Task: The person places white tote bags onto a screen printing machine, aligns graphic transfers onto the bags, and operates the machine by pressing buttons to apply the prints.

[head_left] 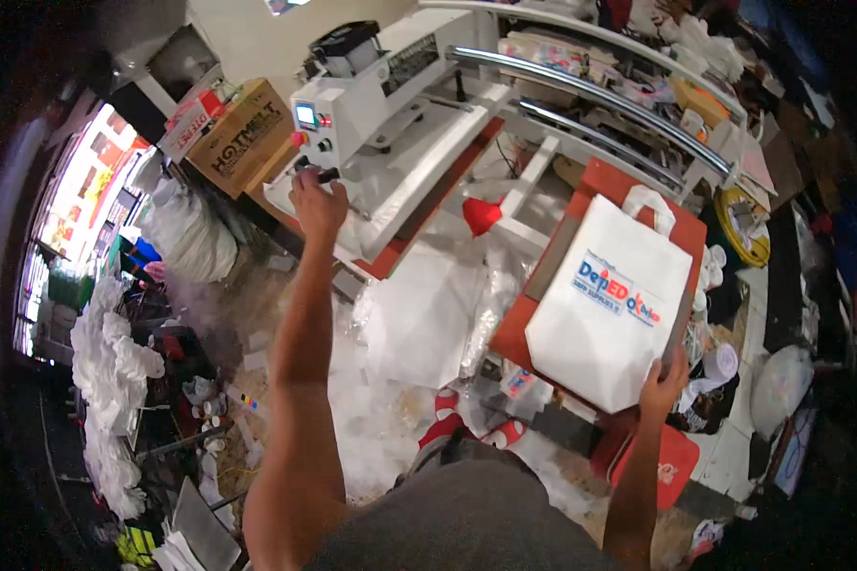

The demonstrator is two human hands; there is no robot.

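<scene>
A white heat press (338, 124) with a small lit screen and buttons stands ahead of me. My left hand (319, 202) is closed around the black handle (328, 175) at its front. On the right, a white tote bag (605, 295) lies flat on a red-brown press board (514, 335). Blue and red printing marks its front, and its loop handle (649, 207) points away from me. My right hand (665, 383) grips the bag's near right edge, thumb on top; the other fingers are partly hidden. Another red-brown board (388, 259) shows under the press's left plate.
Chrome rails (595, 100) run across the machine's back. A cardboard box (243, 138) stands at the far left. White sheet material (419, 319) lies between the boards, below a red piece (482, 216). A red stool (665, 466) is at lower right, white bundles (109, 381) at left.
</scene>
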